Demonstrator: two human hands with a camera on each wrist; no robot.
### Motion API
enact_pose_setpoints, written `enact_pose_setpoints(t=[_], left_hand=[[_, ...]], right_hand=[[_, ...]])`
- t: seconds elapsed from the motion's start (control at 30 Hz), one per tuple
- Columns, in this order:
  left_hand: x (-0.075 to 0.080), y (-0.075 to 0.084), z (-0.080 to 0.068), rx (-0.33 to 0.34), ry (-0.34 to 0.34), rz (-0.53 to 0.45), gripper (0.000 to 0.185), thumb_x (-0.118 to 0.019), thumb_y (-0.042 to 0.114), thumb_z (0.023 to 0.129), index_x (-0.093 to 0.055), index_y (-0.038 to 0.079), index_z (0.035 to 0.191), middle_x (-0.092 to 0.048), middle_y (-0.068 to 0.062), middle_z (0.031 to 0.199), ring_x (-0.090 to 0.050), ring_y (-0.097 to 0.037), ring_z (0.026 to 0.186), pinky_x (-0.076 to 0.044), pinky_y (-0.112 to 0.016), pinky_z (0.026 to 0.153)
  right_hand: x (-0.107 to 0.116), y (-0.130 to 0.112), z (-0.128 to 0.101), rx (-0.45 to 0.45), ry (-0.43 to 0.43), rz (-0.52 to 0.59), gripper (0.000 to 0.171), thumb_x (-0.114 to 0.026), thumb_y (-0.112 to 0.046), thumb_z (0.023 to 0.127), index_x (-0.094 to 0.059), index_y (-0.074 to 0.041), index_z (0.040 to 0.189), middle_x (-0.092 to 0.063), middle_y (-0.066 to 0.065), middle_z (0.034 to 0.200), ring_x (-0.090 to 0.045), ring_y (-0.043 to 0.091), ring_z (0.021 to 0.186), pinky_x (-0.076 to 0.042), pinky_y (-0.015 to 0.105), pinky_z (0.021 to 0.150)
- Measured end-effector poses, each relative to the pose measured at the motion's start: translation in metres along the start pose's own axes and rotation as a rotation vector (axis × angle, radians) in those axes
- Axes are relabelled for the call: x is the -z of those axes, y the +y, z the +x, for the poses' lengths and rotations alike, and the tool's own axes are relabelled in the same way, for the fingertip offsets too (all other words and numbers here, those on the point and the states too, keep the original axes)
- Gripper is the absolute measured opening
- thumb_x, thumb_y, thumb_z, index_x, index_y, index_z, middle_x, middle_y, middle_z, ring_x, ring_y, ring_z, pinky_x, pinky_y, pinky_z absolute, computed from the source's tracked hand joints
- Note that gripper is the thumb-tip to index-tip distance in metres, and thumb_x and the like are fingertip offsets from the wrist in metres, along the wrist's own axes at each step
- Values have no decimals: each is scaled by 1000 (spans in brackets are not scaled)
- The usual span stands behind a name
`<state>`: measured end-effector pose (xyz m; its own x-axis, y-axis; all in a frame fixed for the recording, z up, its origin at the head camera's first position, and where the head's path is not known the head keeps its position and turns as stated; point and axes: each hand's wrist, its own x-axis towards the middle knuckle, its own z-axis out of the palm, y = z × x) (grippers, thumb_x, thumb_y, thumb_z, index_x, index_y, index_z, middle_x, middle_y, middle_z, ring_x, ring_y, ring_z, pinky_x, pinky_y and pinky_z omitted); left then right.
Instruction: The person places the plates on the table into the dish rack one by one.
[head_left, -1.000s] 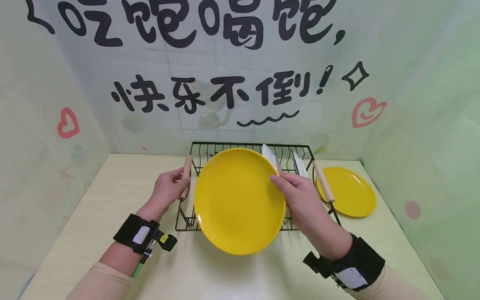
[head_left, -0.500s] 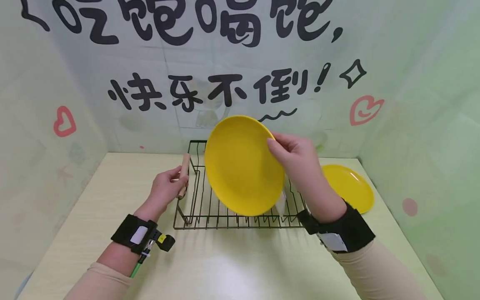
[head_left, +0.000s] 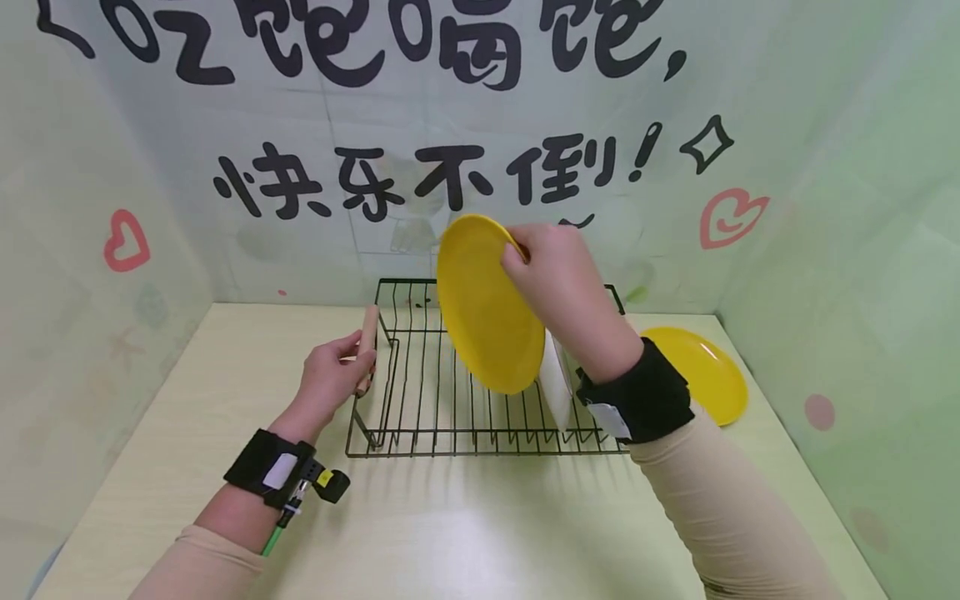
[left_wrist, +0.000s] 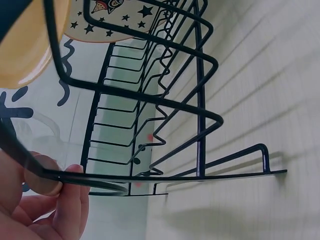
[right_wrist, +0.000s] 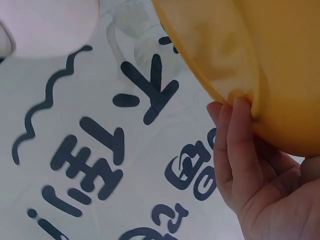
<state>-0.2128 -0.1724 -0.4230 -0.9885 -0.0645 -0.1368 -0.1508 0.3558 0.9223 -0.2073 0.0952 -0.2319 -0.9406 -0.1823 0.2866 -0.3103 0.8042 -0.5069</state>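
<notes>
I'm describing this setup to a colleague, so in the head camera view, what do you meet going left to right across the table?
Left hand gripping the rack's wooden handle → black wire dish rack → upright yellow plate held at its top edge → right hand → second yellow plate lying flat on the table.

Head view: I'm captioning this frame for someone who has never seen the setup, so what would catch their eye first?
The bright yellow plate, held nearly upright by the right hand over the black wire dish rack at mid-table. Next, the big black lettering across the back wall. The left hand grips the rack's wooden handle, and a second yellow plate lies flat to the right.
</notes>
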Motion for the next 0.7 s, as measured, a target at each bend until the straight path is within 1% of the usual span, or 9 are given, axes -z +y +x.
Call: enact_pose_setpoints(t=[0.1, 0.23, 0.3, 0.37, 0.43, 0.5, 0.6, 0.67, 0.7], left_hand=[[-1, -1, 0, -11, 3, 2, 59, -56, 21, 95, -31, 9, 148, -56, -20, 121, -65, -19, 82, -54, -21, 62], [-1, -1, -1, -34, 9, -15, 57, -55, 21, 96, -33, 8, 147, -56, -20, 120, -64, -22, 87, -54, -20, 62], [0, 0, -2, -41, 15, -21, 57, -55, 21, 96, -34, 8, 146, -56, -20, 119, -64, -21, 87, -54, -19, 62], [1, 0, -3, -41, 16, -31, 56, -55, 21, 96, -34, 8, 146, -55, -21, 119, -63, -18, 85, -54, -19, 62], [2, 0, -3, -36, 15, -40, 56, -55, 20, 96, -34, 8, 146, -55, -21, 119, -63, -15, 83, -54, -19, 62], [2, 0, -3, -33, 14, -43, 56, -55, 19, 96, -34, 8, 146, -54, -21, 119, -62, -14, 83, -54, -19, 63], [1, 0, -2, -23, 13, -39, 57, -56, 20, 95, -33, 9, 146, -54, -21, 120, -62, -15, 83, -54, -19, 63], [0, 0, -2, -17, 15, -34, 57, -56, 20, 95, -33, 9, 147, -54, -21, 120, -62, -15, 82, -54, -19, 63], [0, 0, -1, -13, 14, -34, 57, -56, 20, 95, -33, 10, 147, -54, -21, 120, -62, -15, 81, -54, -19, 63]], right_hand=[[0, -11, 8, 4, -26, -130, 22, -45, -14, 93, -57, -8, 75, -47, 6, 66, -50, 20, 61, -39, 25, 54], [-4, -26, 19, 5, -119, -253, 20, -43, -3, 88, -52, -7, 71, -46, 5, 66, -50, 20, 59, -39, 24, 52], [-10, -34, 24, 33, -175, -327, 19, -43, 2, 85, -53, -7, 72, -47, 5, 68, -49, 19, 61, -39, 24, 54], [-17, -41, 27, 71, -212, -411, 21, -42, 6, 84, -54, -8, 73, -50, 4, 72, -48, 17, 65, -40, 24, 57], [-25, -45, 28, 126, -235, -545, 22, -43, 5, 86, -57, -9, 76, -55, 3, 77, -51, 16, 71, -45, 24, 62], [-34, -48, 29, 160, -244, -644, 23, -42, 2, 90, -61, -9, 83, -60, 3, 85, -56, 15, 80, -49, 26, 68], [-45, -48, 29, 161, -245, -699, 23, -43, -5, 95, -65, -9, 90, -64, 5, 95, -61, 19, 91, -54, 30, 71], [-52, -46, 30, 134, -244, -670, 24, -43, -8, 97, -66, -8, 92, -64, 7, 97, -63, 20, 91, -55, 30, 70], [-55, -45, 31, 114, -241, -649, 25, -42, -9, 98, -67, -9, 91, -65, 7, 95, -63, 19, 87, -55, 30, 67]])
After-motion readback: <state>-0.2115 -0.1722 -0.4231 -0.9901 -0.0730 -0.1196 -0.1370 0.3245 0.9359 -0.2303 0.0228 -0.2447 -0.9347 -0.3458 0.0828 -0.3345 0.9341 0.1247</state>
